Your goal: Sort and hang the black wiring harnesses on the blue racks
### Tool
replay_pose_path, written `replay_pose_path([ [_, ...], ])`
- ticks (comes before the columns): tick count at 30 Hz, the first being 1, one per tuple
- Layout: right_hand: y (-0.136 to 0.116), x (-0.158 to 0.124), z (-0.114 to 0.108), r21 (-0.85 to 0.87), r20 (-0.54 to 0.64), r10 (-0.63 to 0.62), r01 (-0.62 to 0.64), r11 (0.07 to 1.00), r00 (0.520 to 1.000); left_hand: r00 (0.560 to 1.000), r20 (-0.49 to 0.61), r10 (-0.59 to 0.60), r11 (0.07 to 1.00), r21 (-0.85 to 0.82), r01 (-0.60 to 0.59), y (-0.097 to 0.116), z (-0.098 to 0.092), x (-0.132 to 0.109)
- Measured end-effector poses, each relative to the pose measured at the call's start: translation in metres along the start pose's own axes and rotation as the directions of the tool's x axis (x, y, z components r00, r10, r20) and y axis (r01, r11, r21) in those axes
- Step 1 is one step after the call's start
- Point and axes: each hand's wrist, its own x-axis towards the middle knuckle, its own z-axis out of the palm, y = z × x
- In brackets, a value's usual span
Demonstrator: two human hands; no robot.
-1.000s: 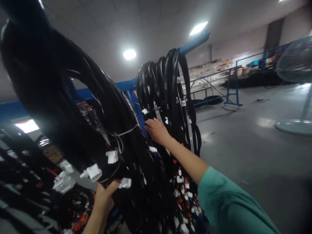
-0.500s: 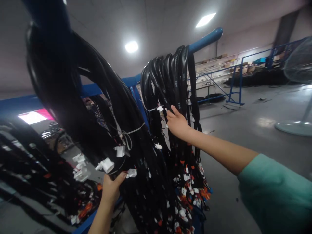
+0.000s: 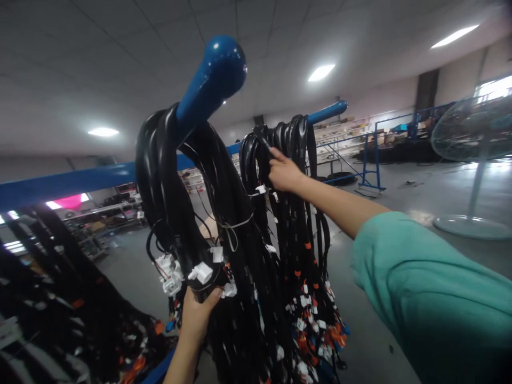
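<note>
Gripping near bundle [image 3: 182,224] at 7 o'clock with left hand [image 3: 197,314], likely to steady it; my right hand [image 3: 285,175] clasps far bundle [image 3: 287,218], 2 o'clock.

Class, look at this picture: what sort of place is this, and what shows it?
Probably a factory or workshop handling wire harnesses. Black cable bundles with white connectors hang from a blue rack, and a large standing fan is on the open floor.

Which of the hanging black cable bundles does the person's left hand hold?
The bundle draped over the nearer blue peg, the peg with white connectors below, just above the left hand; the right hand is at the farther bundle.
</note>
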Motion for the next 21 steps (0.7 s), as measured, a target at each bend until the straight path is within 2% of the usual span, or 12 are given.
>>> replay_pose_path([
  [3,0.018,-0.013,-0.012,0.089,-0.117,0.068,-0.057,0.994,0.991,0.999,-0.031,-0.012,0.999,0.045,0.013,0.001,-0.004,0.001],
  [5,0.020,-0.017,-0.012,0.044,-0.154,0.103,-0.097,0.994,0.983,0.998,-0.058,-0.029,0.997,0.072,0.033,0.002,-0.006,0.001],
  [9,0.012,-0.008,-0.002,-0.071,-0.215,0.132,-0.150,0.986,0.968,0.996,-0.061,-0.069,0.993,0.096,0.075,0.005,-0.007,0.000],
  [13,0.002,-0.003,0.008,-0.157,-0.210,0.207,-0.242,0.958,0.956,0.994,-0.055,-0.096,0.993,0.063,0.099,0.007,-0.004,-0.002],
  [15,-0.006,-0.008,0.013,-0.077,-0.225,0.217,-0.239,0.968,0.950,0.990,-0.061,-0.128,0.990,0.053,0.132,0.005,-0.003,-0.003],
  [17,-0.014,-0.016,0.018,0.101,-0.250,0.223,-0.204,0.974,0.942,0.985,-0.088,-0.146,0.987,0.052,0.151,0.001,-0.003,-0.003],
  [19,-0.021,-0.024,0.026,0.295,-0.241,0.259,-0.183,0.938,0.935,0.985,-0.112,-0.134,0.988,0.057,0.141,-0.004,-0.005,-0.003],
  [21,-0.029,-0.032,0.037,0.381,-0.196,0.262,-0.173,0.908,0.945,0.987,-0.116,-0.113,0.990,0.068,0.122,-0.009,-0.007,-0.002],
])
